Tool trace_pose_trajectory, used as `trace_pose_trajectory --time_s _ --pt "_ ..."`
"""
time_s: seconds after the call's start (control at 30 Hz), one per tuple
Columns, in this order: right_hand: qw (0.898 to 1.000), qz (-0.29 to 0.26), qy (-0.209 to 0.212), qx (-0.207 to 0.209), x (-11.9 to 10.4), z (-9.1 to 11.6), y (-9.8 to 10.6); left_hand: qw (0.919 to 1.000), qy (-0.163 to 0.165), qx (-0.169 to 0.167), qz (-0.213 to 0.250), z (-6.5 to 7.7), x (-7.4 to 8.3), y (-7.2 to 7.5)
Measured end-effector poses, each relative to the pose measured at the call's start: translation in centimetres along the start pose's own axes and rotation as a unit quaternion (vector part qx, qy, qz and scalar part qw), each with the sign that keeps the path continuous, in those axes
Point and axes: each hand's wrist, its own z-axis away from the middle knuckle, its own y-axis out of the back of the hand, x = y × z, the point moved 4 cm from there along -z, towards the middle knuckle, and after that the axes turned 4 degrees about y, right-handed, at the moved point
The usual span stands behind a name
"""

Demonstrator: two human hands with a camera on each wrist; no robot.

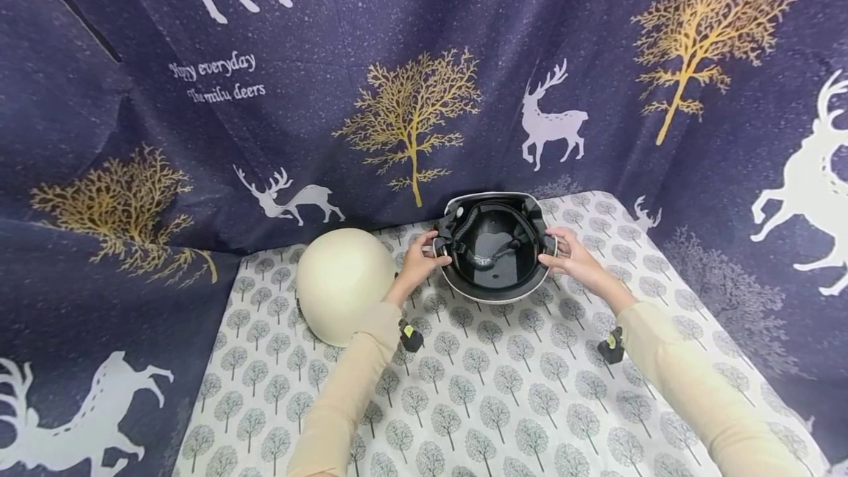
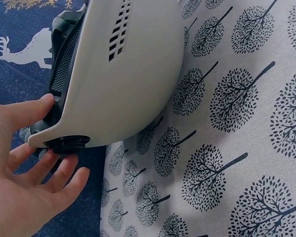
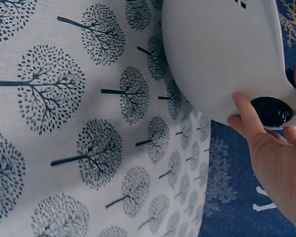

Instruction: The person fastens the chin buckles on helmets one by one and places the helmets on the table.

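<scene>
White tree-printed cloth [image 1: 506, 383] spreads before you; beyond, your left hand [image 1: 417, 261] and right hand [image 1: 578, 260] pinch opposite sides of the white, black-lined, hard-shell helmet [image 1: 497, 249], which sits between them, hollow towards you, neither hand nearer.

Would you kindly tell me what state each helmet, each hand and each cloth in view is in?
White helmet: hollow, black-lined inside showing, gripped from both sides.
Cream helmet: dome up, on the tablecloth, not held.
Left hand: gripping the white helmet's left edge.
Right hand: gripping its right edge.
Tablecloth: spread out.
Curtain: hanging.
</scene>
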Motion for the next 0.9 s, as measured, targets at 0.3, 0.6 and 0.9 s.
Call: trace_pose_trajectory --time_s 0.3,0.6,0.9 --pt "0.999 0.024 -0.022 0.000 0.2 -0.2 -0.3 0.9999 -0.006 0.007 -0.015 0.5 0.3 0.4" --pt "0.992 0.125 -0.024 0.021 -0.3 -0.6 -0.6 0.9998 -0.013 0.012 -0.002 0.7 0.0 0.5" --pt "0.951 0.288 0.092 0.060 -4.2 -2.0 -2.1 0.9987 -0.024 0.022 0.039 0.7 0.2 1.2"
